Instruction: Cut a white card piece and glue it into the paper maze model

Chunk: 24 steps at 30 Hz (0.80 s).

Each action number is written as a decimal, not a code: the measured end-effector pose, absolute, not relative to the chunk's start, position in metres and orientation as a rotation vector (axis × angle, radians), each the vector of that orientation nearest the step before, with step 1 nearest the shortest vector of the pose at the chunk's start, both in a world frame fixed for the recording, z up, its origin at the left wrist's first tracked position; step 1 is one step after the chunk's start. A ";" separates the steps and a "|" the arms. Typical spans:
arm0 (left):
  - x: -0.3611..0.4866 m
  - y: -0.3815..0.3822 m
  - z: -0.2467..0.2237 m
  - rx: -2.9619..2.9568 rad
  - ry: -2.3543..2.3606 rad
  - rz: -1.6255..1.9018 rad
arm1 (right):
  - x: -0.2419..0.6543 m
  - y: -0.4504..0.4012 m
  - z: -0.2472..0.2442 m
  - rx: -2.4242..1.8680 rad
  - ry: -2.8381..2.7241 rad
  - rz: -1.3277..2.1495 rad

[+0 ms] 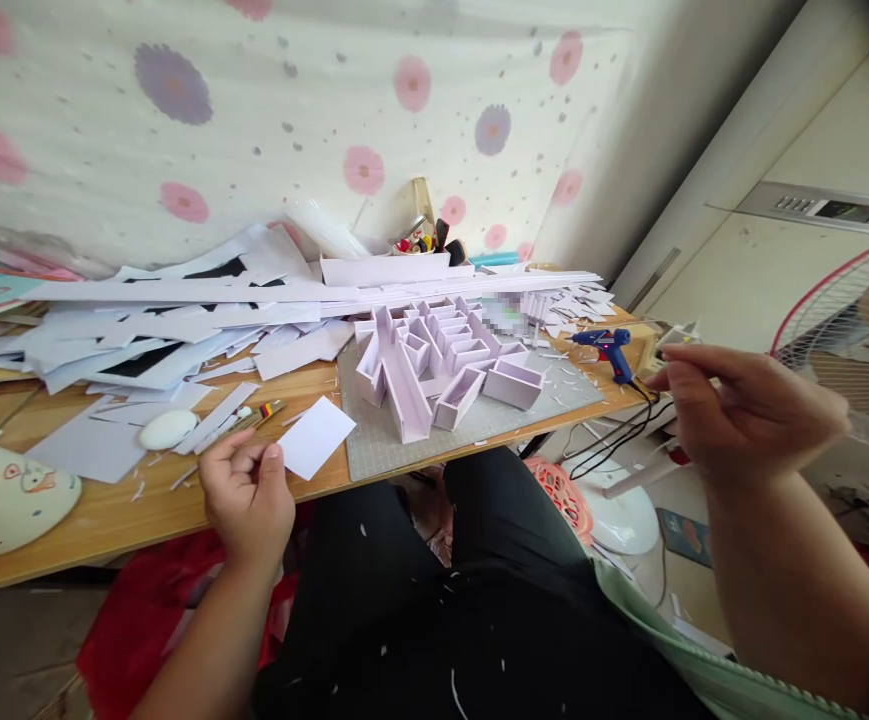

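Note:
My left hand (250, 495) pinches a small white rectangular board piece (319, 437) by its left corner, over the table's front edge. My right hand (753, 410) is raised off the table at the right, its thumb and fingers pressed together. Whatever may be between those fingertips is too small to make out. A blue glue gun (609, 352) rests at the table's right end, just left of my right hand. Between my hands, a structure of white board walls and open boxes (449, 350) sits on a grey cutting mat (374, 448).
White board sheets and offcuts (141, 335) are heaped on the left. A white box of tools (385, 268) stands at the back. A white oval object (168, 430) and a cream lamp-like object (10, 500) lie at the left. A fan (854, 340) stands at the right, near black cables (618, 440).

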<state>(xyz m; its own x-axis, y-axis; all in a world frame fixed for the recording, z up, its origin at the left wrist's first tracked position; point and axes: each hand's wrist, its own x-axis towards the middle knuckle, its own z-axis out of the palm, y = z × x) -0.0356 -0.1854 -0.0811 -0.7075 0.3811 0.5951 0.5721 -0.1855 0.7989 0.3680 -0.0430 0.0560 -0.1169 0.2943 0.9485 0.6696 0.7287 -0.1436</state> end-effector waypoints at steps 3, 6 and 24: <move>-0.035 -0.187 -0.080 -1.126 -1.952 -1.993 | 0.356 -0.040 0.057 -0.641 -1.729 -0.408; -0.035 -0.186 -0.079 -1.120 -1.953 -1.982 | 0.347 -0.035 0.056 -0.608 -1.771 -0.373; -0.041 -0.181 -0.082 -1.063 -2.056 -1.872 | 0.359 -0.028 0.038 -0.585 -1.874 -0.290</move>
